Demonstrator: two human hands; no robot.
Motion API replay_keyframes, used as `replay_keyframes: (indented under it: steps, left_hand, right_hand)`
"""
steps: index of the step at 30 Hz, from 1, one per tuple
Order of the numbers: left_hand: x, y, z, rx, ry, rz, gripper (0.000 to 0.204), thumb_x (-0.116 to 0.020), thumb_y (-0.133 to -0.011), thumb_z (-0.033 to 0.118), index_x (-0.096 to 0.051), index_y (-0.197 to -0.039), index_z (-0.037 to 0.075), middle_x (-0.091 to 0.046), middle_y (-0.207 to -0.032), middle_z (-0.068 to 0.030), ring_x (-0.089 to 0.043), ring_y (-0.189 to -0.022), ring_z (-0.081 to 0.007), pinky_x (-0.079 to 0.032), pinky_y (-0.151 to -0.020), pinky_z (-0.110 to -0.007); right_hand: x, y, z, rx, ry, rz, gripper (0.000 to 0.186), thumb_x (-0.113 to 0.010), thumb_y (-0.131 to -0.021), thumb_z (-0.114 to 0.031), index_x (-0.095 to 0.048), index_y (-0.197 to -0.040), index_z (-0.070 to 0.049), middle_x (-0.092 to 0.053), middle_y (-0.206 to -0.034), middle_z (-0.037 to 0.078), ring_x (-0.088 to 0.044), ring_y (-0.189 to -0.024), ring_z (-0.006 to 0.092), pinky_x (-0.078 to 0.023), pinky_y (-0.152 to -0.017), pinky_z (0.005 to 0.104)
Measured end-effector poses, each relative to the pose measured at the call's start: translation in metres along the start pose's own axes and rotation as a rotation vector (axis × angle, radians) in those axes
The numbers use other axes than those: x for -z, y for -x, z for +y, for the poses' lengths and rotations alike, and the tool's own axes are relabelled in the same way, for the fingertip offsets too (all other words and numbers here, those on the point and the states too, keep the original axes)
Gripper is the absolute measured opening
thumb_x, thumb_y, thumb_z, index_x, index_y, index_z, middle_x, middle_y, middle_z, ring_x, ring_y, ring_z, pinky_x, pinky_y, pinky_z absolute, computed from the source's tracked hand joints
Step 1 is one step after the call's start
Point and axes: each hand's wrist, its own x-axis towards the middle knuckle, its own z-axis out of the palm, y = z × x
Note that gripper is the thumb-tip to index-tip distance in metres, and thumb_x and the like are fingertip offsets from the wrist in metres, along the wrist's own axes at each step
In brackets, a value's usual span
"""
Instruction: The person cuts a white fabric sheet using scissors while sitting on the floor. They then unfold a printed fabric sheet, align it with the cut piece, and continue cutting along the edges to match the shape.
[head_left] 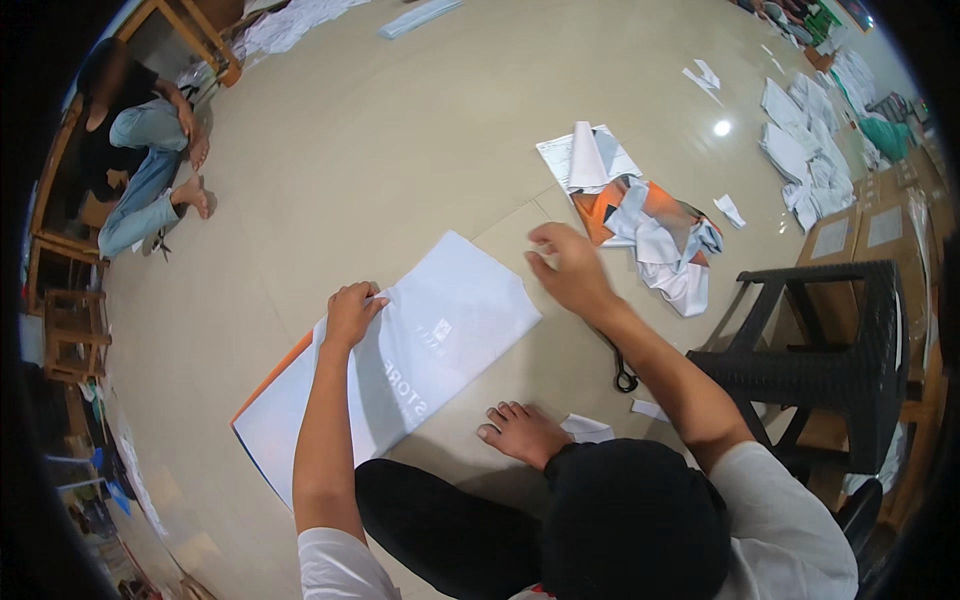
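Observation:
On the floor before me lies a large folded banner sheet (470, 300), pale white with faint lettering and an orange strip along its left edge. My left hand (352, 312) is at its upper edge, fingers curled and pinching the material. Beyond the sheet's right corner, my right hand (572, 272) is off the sheet, fingers bent and apart, holding nothing. Black-handled scissors (625, 378) lie beneath my right forearm, their blades partly hidden. A crumpled heap of orange, grey and white offcuts (650, 225) sits just past my right hand.
A black plastic stool (830, 350) stands at the right, beside cardboard boxes (880, 225). White piles (810, 140) lie at the far right. Scraps (730, 210) dot the floor. At the left, another person (145, 150) sits by wooden frames. My bare foot (522, 435) is near the sheet.

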Motion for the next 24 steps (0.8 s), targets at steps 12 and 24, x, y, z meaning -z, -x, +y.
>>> replay_keyframes:
  steps: [12,24]
  left_hand:
    - [0.008,0.000,0.000,0.008,0.051,0.045,0.025,-0.068,-0.104,0.031,-0.072,-0.101,0.007,-0.074,-0.093,-0.0095,-0.065,-0.102,-0.0317,-0.038,-0.109,-0.048]
    - [0.041,0.031,-0.068,0.121,0.062,0.042,0.030,-0.076,-0.096,0.029,-0.073,-0.115,0.006,-0.073,-0.108,-0.0076,-0.061,-0.114,-0.0285,-0.038,-0.112,-0.047]
  right_hand:
    - [-0.174,-0.049,0.059,-0.041,0.309,0.022,0.030,-0.083,-0.092,-0.022,-0.071,-0.115,-0.006,-0.066,-0.115,0.013,-0.061,-0.111,0.0327,-0.046,-0.092,0.0467]
    - [-0.162,-0.038,0.043,-0.289,0.330,-0.177,0.028,-0.081,-0.091,-0.022,-0.070,-0.113,-0.009,-0.071,-0.101,0.009,-0.066,-0.102,0.0315,-0.045,-0.094,0.0480]
